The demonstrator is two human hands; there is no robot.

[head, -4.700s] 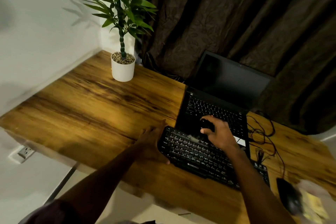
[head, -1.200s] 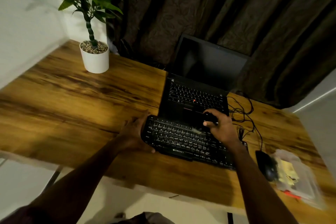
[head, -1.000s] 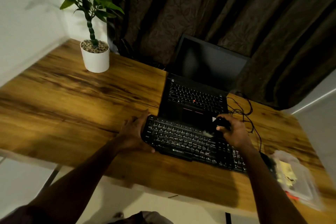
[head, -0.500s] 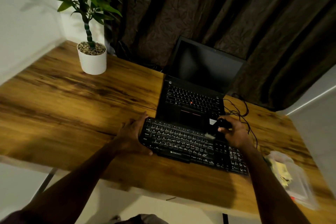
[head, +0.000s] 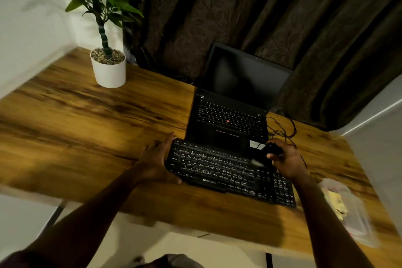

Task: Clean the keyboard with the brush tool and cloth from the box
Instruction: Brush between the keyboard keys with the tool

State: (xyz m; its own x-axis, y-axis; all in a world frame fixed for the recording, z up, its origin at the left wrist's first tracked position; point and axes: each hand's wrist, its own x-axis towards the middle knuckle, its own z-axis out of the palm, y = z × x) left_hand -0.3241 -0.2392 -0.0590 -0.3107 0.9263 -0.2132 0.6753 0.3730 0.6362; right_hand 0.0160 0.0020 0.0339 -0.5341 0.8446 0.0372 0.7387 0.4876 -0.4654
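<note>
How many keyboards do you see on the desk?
2: the external keyboard in front, and the laptop's built-in keyboard just behind it. None seems hidden.

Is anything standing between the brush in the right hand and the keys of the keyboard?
Nothing visible. The right hand holds the brush tool with its pale tip down at the keyboard keys; the left hand grips the left end, clear of it.

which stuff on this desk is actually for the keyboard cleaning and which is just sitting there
For the job: keyboard, gripped by the left hand; brush tool in the right hand; clear box on the right.
Lying about: laptop, potted plant, cables.
</note>
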